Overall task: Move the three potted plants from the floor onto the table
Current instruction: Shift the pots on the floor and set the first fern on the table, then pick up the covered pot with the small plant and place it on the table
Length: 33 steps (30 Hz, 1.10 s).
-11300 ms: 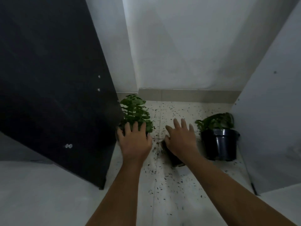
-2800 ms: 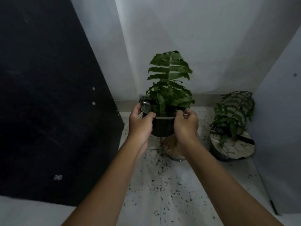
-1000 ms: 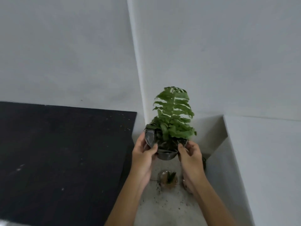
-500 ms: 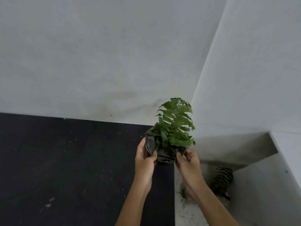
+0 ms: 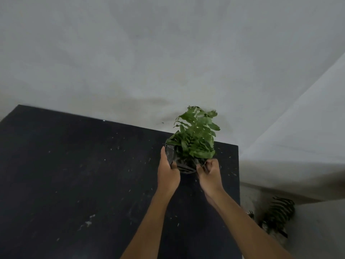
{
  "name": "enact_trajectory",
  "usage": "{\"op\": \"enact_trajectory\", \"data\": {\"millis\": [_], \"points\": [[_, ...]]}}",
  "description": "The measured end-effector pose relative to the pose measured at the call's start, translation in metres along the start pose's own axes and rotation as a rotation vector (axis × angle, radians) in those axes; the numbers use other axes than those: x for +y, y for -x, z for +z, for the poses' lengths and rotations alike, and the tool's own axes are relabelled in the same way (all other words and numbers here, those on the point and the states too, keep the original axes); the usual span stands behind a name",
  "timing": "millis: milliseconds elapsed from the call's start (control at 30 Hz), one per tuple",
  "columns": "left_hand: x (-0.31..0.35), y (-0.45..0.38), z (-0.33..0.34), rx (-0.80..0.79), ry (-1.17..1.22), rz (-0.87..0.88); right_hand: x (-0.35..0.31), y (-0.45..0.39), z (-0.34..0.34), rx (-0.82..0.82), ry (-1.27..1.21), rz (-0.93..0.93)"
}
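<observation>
I hold a fern pot (image 5: 186, 165) between my left hand (image 5: 168, 174) and right hand (image 5: 210, 174), over the black table (image 5: 84, 174) at two o'clock. Next, I judge: lower gently, release.

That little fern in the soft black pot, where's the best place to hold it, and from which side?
Probably by the pot, low down, one hand on each side, as the left hand and right hand do now. The fronds rise upright and look fragile, and the thin pot wall crumples, so two-sided support seems safest.
</observation>
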<state>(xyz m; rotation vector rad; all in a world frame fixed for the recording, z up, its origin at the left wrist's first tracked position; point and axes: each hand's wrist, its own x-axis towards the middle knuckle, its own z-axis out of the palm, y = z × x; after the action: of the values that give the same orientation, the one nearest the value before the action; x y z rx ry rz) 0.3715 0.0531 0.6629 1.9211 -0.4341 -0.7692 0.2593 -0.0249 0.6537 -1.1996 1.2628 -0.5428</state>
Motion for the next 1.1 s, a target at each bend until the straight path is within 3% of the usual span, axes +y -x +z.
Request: {"op": "enact_trajectory", "data": {"millis": [367, 500, 700, 800, 1100], "points": [[-0.023, -0.014, -0.005, -0.007, -0.094, 0.05, -0.001, -0.006, 0.0, -0.049, 0.227, -0.047], [-0.048, 0.013, 0.0, 0.072, -0.17, 0.038, 0.008, 0.014, -0.015, -0.104, 0.367, -0.091], [-0.094, 0.08, 0.024, 0.068, -0.586, 0.084, 0.038, 0.052, -0.066, -0.175, 0.774, -0.183], [-0.103, 0.113, 0.049, 0.005, -0.715, 0.085, 0.059, 0.067, -0.103, -0.21, 0.949, -0.166], [-0.109, 0.204, 0.154, -0.298, -1.022, 0.312, 0.124, 0.105, -0.233, -0.212, 1.113, -0.084]]}}
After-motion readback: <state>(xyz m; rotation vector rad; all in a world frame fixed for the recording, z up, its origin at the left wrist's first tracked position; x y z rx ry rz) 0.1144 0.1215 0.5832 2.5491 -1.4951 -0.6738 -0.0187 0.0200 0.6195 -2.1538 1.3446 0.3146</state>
